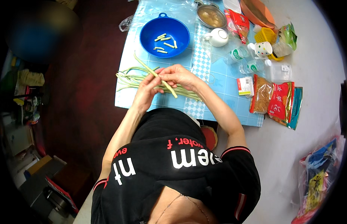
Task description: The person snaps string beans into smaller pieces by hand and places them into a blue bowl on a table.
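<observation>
Between my two hands is a long green bean (145,66), slanting from upper left to lower right. My left hand (149,85) grips it from below, near its middle. The fingers of my right hand (176,75) pinch the same bean close beside the left fingertips. Under both hands lies a loose bunch of long green beans (184,91), partly hidden by them. Beyond the hands, a blue plastic bowl (165,30) with a looped handle holds several short bean pieces (165,39).
A blue checked tablecloth (226,103) covers the table. To the right are a white cup (219,37), a metal pot (211,16), plastic bottles (237,54), a polka-dot cup (263,49), a yellow basket (265,35), an orange basin (257,12) and food packets (261,95).
</observation>
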Tool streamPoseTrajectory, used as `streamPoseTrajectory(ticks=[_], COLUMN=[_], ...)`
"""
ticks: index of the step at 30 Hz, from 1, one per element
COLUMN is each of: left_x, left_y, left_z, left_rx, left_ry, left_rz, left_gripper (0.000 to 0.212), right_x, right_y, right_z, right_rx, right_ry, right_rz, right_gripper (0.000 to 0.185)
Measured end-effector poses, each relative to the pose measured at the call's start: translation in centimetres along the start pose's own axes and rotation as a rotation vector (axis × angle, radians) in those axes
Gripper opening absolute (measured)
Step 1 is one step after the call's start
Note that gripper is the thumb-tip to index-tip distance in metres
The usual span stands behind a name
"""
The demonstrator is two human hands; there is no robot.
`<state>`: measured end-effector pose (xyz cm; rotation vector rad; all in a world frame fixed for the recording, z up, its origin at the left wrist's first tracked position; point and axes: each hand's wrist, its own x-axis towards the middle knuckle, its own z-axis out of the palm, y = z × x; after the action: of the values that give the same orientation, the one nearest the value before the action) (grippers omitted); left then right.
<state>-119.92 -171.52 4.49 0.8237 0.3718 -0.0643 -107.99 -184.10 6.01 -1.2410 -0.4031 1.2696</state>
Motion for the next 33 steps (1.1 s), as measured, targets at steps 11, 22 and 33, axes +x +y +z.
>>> streamPoseTrajectory(ticks=[11, 22, 33], left_x=[-0.4, -1.0, -1.4], left_y=[4.2, 4.0, 3.8], left_z=[-3.0, -2.4, 0.2], left_rx=[-0.207, -0.203, 0.055], left_ry=[0.208, 0.246, 0.218], left_rz=[0.303, 0.268, 0.405], left_gripper=[0.012, 0.014, 0.012], right_x=[-3.4, -3.5, -1.4], right_y=[0.5, 1.6, -1.3], right_z=[0.5, 0.6, 5.7], right_rx=[-0.170, -1.220, -0.959], right_ry=[0.049, 0.592, 0.342], right_rz=[0.104, -0.410, -0.395], right_gripper=[0.021, 0.020, 0.019])
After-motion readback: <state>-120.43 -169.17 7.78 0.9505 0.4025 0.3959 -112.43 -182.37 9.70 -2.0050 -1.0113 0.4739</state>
